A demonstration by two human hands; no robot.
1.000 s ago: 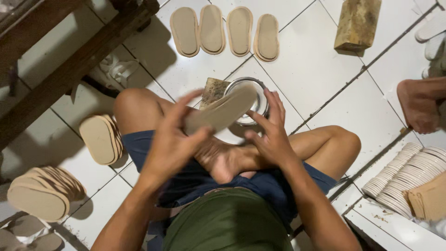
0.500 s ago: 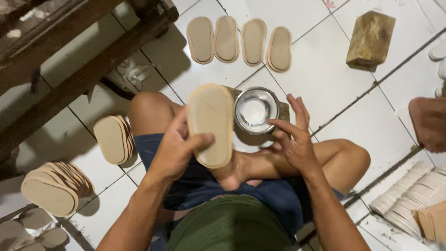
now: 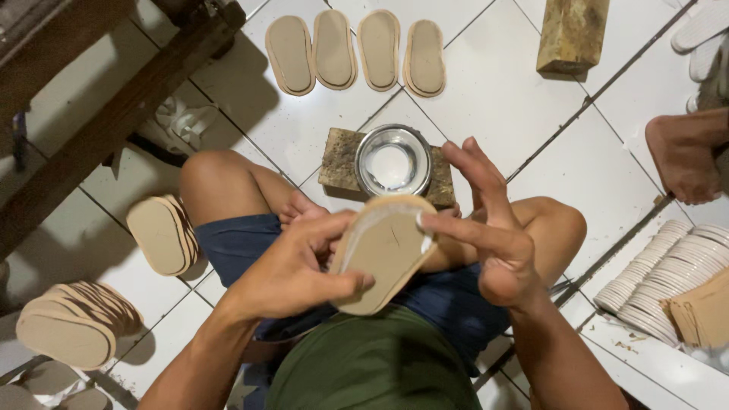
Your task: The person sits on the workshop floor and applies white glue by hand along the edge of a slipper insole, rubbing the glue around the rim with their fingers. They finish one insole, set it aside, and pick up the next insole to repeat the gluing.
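Over the lap of a person sitting cross-legged on the white tiled floor (image 3: 531,99), a tan insole (image 3: 383,250) is held tilted at the centre of the view. At its 8 o'clock side the left hand (image 3: 292,266) is closed around it, thumb across the lower face and fingers curled behind. At its 3 o'clock edge the right hand (image 3: 490,231) is spread wide, with one fingertip touching the insole's rim and the other fingers raised toward 12 o'clock. Just beyond the insole at 12 o'clock a metal bowl (image 3: 393,161) holding white liquid sits on a flat block (image 3: 342,159). Farther toward 12 o'clock, four insoles (image 3: 355,49) lie side by side on the tiles. At 9 o'clock a small stack of insoles (image 3: 161,234) leans beside the knee, and a larger stack (image 3: 72,323) lies at 8 o'clock. At 4 o'clock, a row of white soles (image 3: 668,269) is fanned out. A wooden block (image 3: 571,30) stands at 1 o'clock.
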